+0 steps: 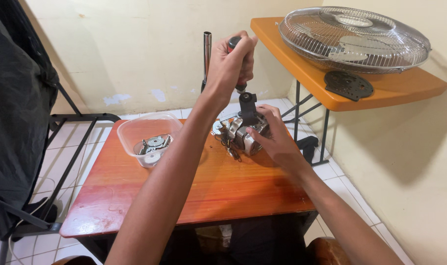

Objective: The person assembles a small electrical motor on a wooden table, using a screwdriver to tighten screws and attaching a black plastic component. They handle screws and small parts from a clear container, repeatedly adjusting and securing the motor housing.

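A small fan motor [239, 139] with metal laminations, loose wires and a black bracket [247, 105] on top sits on the reddish wooden table [194, 191]. My right hand [277, 140] grips the motor from its right side. My left hand [232, 64] is raised above the motor, closed around a screwdriver handle [233, 42] with a red and black top. The tool points down at the bracket, and its tip is hidden behind my hand and the bracket.
A clear plastic container [135, 128] with several metal parts stands on the table's left. A metal tube [207, 51] stands upright behind. At right, an orange folding table [395, 88] carries a wire fan guard [353, 39] and a black round plate [349, 84]. A dark cloth [14, 98] hangs on a rack at left.
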